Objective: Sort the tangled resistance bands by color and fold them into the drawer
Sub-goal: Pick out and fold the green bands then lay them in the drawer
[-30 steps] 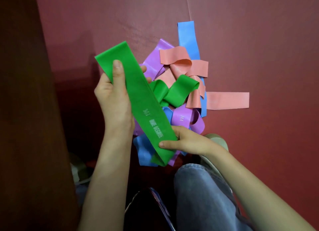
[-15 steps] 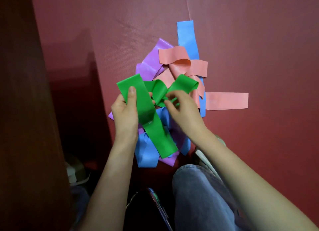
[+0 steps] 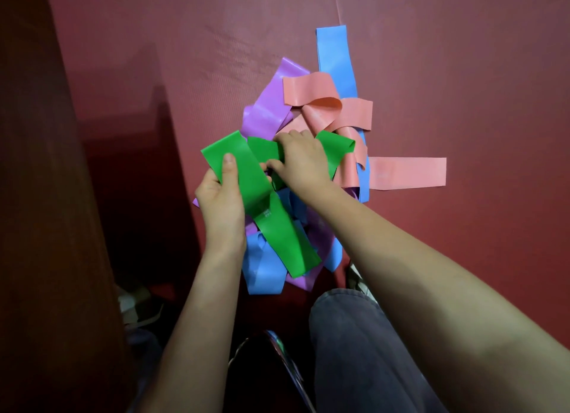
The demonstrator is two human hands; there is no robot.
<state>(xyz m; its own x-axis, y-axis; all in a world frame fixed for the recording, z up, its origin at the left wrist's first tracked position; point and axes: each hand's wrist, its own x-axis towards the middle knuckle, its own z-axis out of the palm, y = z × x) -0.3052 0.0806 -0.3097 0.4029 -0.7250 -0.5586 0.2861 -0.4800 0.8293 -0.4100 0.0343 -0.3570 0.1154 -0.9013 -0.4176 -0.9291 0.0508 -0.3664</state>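
Observation:
A tangled heap of flat resistance bands lies on a dark red mat (image 3: 462, 73). My left hand (image 3: 220, 199) grips a long green band (image 3: 277, 236) near its upper end, thumb on top; the band hangs down over the heap. My right hand (image 3: 300, 162) is closed on a second green band (image 3: 334, 149) in the middle of the heap. Around them lie pink bands (image 3: 407, 172), a long blue band (image 3: 334, 54), a purple band (image 3: 271, 104) and more blue loops (image 3: 262, 270) at the near end.
A dark wooden panel (image 3: 46, 196) rises along the left side. My knee in grey jeans (image 3: 364, 351) and a shoe (image 3: 354, 277) are just below the heap. Another shoe (image 3: 138, 307) and a dark rounded object (image 3: 277, 360) sit at bottom centre.
My left hand lowered the long green band from held up high down onto the heap. My right hand let go of its lower end and reached forward to grasp the second green band.

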